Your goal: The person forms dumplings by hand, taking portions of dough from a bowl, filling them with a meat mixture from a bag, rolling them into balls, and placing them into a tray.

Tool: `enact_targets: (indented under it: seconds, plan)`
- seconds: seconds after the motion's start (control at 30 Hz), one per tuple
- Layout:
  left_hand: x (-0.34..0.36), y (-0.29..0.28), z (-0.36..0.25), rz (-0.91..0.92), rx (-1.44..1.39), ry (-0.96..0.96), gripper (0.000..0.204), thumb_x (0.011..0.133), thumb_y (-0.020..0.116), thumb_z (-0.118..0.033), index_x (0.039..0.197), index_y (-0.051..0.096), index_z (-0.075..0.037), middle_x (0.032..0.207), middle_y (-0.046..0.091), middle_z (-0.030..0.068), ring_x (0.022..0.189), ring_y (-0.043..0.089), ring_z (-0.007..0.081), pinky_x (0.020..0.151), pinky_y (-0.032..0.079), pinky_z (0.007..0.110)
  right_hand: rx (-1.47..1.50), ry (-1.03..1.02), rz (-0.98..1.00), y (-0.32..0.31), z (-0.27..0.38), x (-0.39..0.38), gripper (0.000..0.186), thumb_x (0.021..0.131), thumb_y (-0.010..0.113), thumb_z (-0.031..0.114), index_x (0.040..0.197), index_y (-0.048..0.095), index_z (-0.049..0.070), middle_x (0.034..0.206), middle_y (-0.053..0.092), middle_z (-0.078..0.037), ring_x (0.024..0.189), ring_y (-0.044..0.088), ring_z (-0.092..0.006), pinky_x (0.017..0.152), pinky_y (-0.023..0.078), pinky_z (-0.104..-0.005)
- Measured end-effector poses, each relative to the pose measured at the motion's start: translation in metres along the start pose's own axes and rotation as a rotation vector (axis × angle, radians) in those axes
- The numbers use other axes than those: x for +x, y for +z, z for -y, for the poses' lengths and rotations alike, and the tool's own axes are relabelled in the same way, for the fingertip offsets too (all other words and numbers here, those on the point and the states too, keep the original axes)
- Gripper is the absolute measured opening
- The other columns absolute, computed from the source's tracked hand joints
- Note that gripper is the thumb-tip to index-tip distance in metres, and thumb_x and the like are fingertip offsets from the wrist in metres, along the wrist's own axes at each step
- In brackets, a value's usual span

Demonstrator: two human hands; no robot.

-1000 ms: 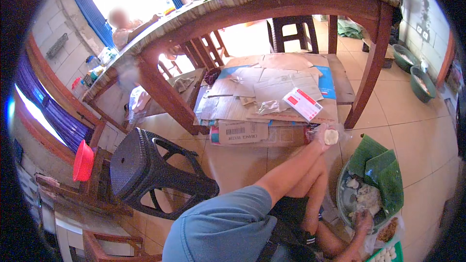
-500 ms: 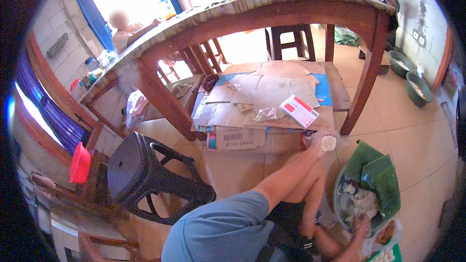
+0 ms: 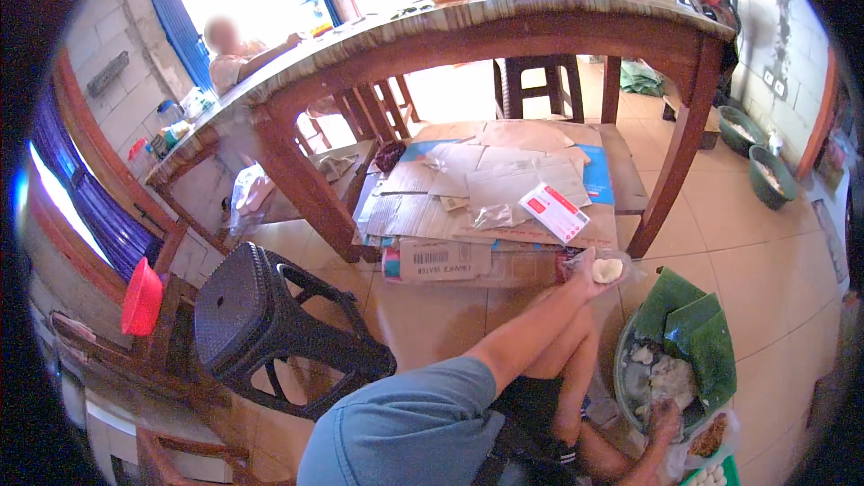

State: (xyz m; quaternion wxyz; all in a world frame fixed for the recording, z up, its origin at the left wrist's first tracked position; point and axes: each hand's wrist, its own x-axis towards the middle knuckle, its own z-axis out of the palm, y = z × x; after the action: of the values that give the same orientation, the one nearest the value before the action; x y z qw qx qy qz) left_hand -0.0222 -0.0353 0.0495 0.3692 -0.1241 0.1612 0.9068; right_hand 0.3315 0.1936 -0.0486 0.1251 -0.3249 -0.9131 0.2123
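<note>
My left arm reaches forward from a blue sleeve. My left hand [image 3: 589, 277] holds a white lump of dough [image 3: 607, 270] in a clear plastic sheet, just in front of a stack of flattened cardboard [image 3: 468, 193]. Below it to the right, a round bowl [image 3: 623, 369] holds white dough pieces and folded green banana leaves [image 3: 693, 333]. A bare limb end [image 3: 666, 414] rests at the bowl's near rim. Whether that is my right hand is unclear.
A long wooden table [image 3: 504, 31] spans above the cardboard, with a tray of food on top. A dark plastic stool [image 3: 247, 306] stands at the left. Another person [image 3: 229, 49] sits far left. Two green bowls [image 3: 765, 171] stand by the right wall.
The view has tilted up, so more of the tabletop shows. My left hand still holds the dough in about the same spot by the cardboard.
</note>
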Motion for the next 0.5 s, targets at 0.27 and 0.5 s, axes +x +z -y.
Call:
enact_targets:
  seconds: [0.27,0.5]
  plan:
    - [0.013,-0.032,-0.012,-0.119,0.181,0.146,0.050,0.089,0.031,-0.053,0.097,0.055,-0.010,0.091,0.062,0.0107,0.082,0.060,0.0293,0.074,0.050,0.046,0.034,0.034,0.135,0.004,0.018,-0.001,0.039,0.074,0.064,0.026,0.102,0.060,0.000,0.098,0.061,-0.021,0.094,0.057,-0.0351,0.084,0.044,-0.0399]
    - [0.032,-0.036,0.003,-0.245,0.040,0.084,0.040,0.086,0.043,-0.050,0.099,0.051,-0.013,0.093,0.059,0.0095,0.086,0.057,0.0293,0.076,0.045,0.055,-0.131,0.015,0.094,-0.004,0.006,-0.004,0.040,0.074,0.064,0.029,0.101,0.060,0.000,0.101,0.060,-0.020,0.095,0.056,-0.0361,0.084,0.043,-0.0412]
